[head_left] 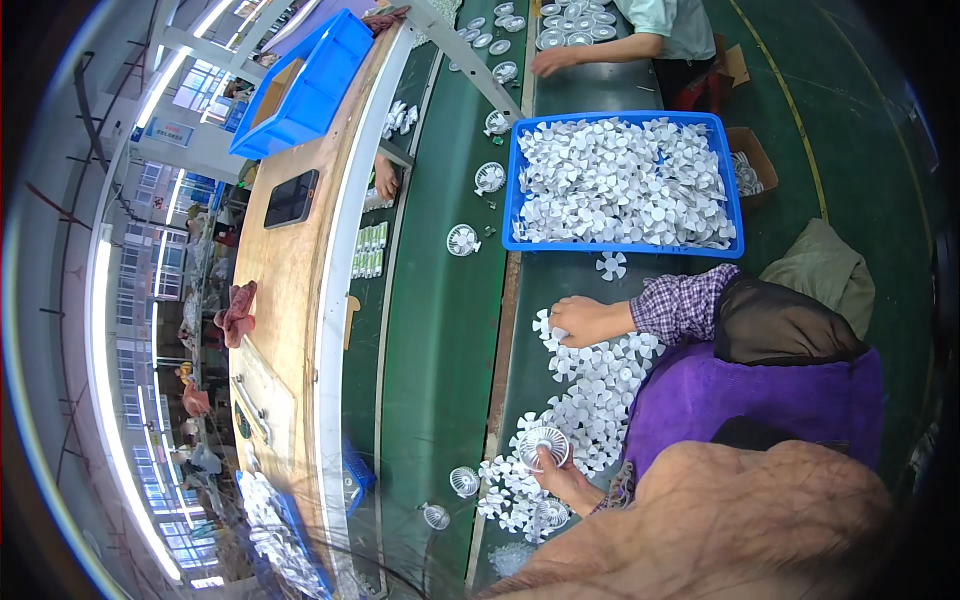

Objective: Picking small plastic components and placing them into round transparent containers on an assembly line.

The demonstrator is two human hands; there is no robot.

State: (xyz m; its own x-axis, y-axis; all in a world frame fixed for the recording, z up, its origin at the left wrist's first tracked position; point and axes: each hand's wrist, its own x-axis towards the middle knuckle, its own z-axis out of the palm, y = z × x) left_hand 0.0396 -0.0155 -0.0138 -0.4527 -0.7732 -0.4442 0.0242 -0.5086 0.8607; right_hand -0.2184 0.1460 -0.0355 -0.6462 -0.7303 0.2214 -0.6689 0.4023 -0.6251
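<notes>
My left hand [565,482] is closed on a round white fan grille [544,447] at the near end of a pile of white fan blades [590,395]. Farther up the pile, my right hand [585,321] has its fingers bent down over a three-lobed white fan blade [545,324]; the fingertips are partly hidden. The loose blades spread over the dark work surface beside my purple apron [740,410]. Just beyond my right hand, one single blade [611,265] lies by a blue bin [741,215] heaped with the same blades.
A green conveyor belt [440,340] carries several small white fan units [463,240]. Left of it stands a wooden shelf [290,300] with a phone [291,199], a blue tray [320,75] and a red cloth [236,313]. A co-worker's hand [556,60] reaches over the far worktop; another person's hand [385,178] shows beneath the shelf.
</notes>
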